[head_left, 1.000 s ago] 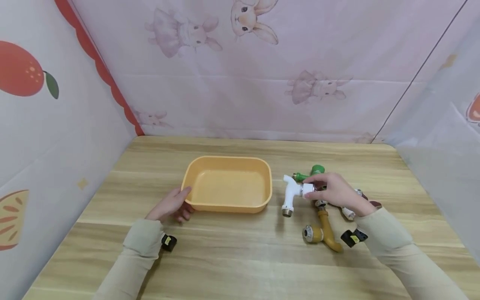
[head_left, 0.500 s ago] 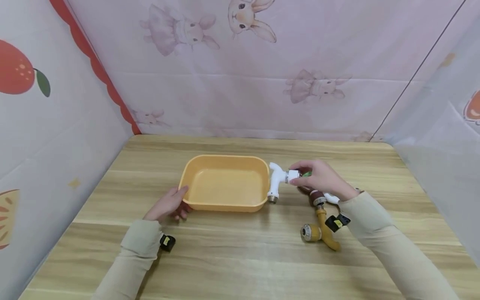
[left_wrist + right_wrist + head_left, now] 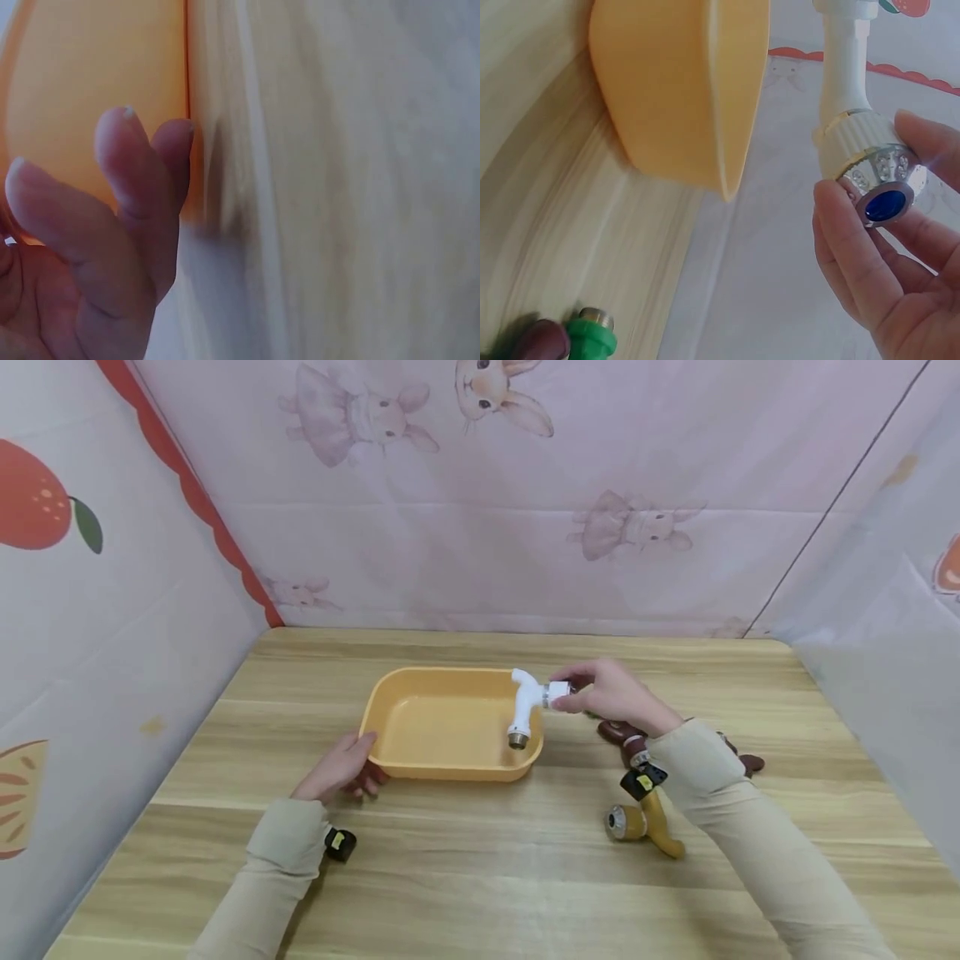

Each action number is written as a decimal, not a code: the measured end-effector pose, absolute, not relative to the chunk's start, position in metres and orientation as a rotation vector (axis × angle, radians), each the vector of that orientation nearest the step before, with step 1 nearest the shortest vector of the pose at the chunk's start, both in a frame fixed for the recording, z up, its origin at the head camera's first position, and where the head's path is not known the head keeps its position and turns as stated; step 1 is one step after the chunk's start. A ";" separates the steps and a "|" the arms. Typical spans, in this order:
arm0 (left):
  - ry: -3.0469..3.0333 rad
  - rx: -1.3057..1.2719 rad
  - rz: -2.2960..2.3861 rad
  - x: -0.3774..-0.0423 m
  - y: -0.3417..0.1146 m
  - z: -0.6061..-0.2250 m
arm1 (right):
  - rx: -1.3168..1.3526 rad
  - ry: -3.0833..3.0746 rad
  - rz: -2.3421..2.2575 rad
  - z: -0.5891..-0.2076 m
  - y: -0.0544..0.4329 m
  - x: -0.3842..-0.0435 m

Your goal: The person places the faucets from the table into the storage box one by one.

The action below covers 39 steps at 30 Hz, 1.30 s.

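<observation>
1. The yellow basin's (image 3: 442, 772) left rim is pinched by the left hand (image 3: 341, 768), thumb over the edge, fingers curled outside; this grip is unchanged.
2. The white tap (image 3: 524, 703) is held in the air, overlapping the basin's right end in the head view; a second ago it was seen wholly right of it.
3. The tap's handle is pinched by the right hand (image 3: 613, 695); its blue disc (image 3: 886, 205) is revealed only by the right wrist view.
4. The green tap (image 3: 592, 339), mostly hidden from the head camera, is shown there too.

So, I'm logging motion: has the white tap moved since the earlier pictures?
Yes: in the head view, the tap has moved left relative to the table.
</observation>
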<state>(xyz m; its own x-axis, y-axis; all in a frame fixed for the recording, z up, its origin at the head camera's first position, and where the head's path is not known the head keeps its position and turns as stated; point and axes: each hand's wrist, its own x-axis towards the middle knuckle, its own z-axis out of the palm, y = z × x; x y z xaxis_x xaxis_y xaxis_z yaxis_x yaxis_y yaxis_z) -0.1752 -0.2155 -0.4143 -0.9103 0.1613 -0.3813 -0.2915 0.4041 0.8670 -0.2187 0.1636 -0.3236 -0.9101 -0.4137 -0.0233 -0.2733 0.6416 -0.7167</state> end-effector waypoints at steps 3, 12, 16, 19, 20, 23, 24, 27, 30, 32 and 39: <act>2.258 -0.113 1.522 -0.176 -0.214 -0.415 | -0.594 2.685 -1.109 -0.322 0.157 -0.224; 2.236 -0.152 1.544 -0.174 -0.213 -0.413 | -0.567 2.550 -1.215 -0.314 0.137 -0.233; 2.239 -0.162 1.547 -0.174 -0.210 -0.413 | -0.554 2.561 -1.208 -0.310 0.130 -0.237; 2.241 -0.165 1.548 -0.175 -0.210 -0.412 | -0.586 2.600 -1.165 -0.307 0.123 -0.240; 2.244 -0.162 1.546 -0.175 -0.210 -0.412 | -0.606 2.609 -1.154 -0.306 0.120 -0.241; 2.246 -0.156 1.552 -0.176 -0.210 -0.411 | -0.675 2.629 -1.131 -0.303 0.112 -0.244; 2.246 -0.155 1.554 -0.176 -0.211 -0.411 | -0.693 2.628 -1.131 -0.303 0.109 -0.245; 2.242 -0.161 1.559 -0.176 -0.211 -0.410 | -0.740 2.632 -1.119 -0.303 0.102 -0.249; 2.241 -0.167 1.556 -0.175 -0.212 -0.410 | -0.728 2.609 -1.134 -0.302 0.095 -0.252; 2.239 -0.167 1.556 -0.175 -0.211 -0.411 | -0.708 2.591 -1.149 -0.303 0.092 -0.253; 2.236 -0.156 1.551 -0.176 -0.211 -0.412 | -0.686 2.555 -1.185 -0.304 0.079 -0.258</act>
